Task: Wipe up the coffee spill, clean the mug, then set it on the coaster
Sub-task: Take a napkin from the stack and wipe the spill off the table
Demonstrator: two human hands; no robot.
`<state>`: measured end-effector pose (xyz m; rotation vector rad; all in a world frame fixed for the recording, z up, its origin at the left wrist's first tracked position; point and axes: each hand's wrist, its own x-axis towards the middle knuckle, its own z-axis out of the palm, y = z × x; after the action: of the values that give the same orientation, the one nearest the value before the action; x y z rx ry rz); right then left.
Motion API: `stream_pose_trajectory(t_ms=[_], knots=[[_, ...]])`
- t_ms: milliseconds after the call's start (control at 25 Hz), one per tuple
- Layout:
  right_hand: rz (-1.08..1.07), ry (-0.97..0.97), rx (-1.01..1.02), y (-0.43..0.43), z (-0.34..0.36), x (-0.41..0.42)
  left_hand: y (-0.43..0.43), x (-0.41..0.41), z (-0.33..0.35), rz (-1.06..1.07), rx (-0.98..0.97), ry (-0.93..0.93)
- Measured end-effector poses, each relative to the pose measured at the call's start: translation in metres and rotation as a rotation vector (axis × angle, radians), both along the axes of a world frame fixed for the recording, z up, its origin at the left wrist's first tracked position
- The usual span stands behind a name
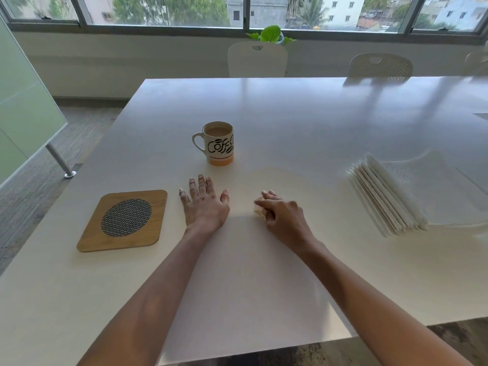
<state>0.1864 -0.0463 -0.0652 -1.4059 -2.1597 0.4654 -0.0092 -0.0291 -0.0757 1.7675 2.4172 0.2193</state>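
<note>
White chair (257,60), leafy plant (272,34), window (169,9)

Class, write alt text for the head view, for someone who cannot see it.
The right hand holds a crumpled tissue on a white table; the left hand lies flat beside it. A full mug stands beyond them, a coaster to the left, a napkin stack to the right.

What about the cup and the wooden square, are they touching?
Apart. The head view shows bare table between the mug and the coaster; the mug stands farther back, to the right.
</note>
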Motion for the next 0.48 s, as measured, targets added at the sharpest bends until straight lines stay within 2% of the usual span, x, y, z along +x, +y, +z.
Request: stream_pose_trajectory(t_ms=[200,480], knots=[[0.155,-0.033,-0.009,0.027,0.006,-0.025,0.001,0.0,-0.001,-0.002,0.012,-0.006],[0.141,-0.262,0.066,0.086,0.008,-0.032,0.002,-0.001,-0.003,0.004,0.036,-0.014]])
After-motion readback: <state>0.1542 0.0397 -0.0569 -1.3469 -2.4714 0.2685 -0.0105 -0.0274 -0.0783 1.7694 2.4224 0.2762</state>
